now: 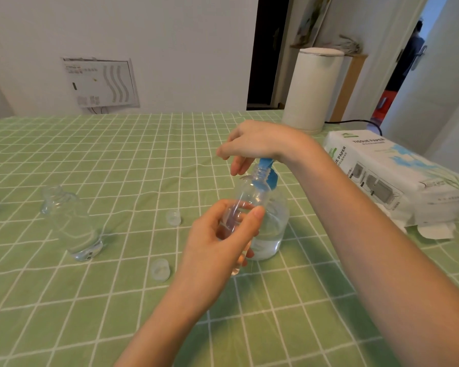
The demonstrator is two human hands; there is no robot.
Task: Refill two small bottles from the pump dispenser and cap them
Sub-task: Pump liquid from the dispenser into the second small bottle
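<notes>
The left hand point(217, 242) gripped a small bottle point(252, 192), its mouth against the blue nozzle of the pump dispenser point(273, 226). The right hand point(255, 141) rested on the pump, fingers loose. The second bottle point(72, 221) and two caps point(173, 218) stood on the counter point(117, 154).
</notes>
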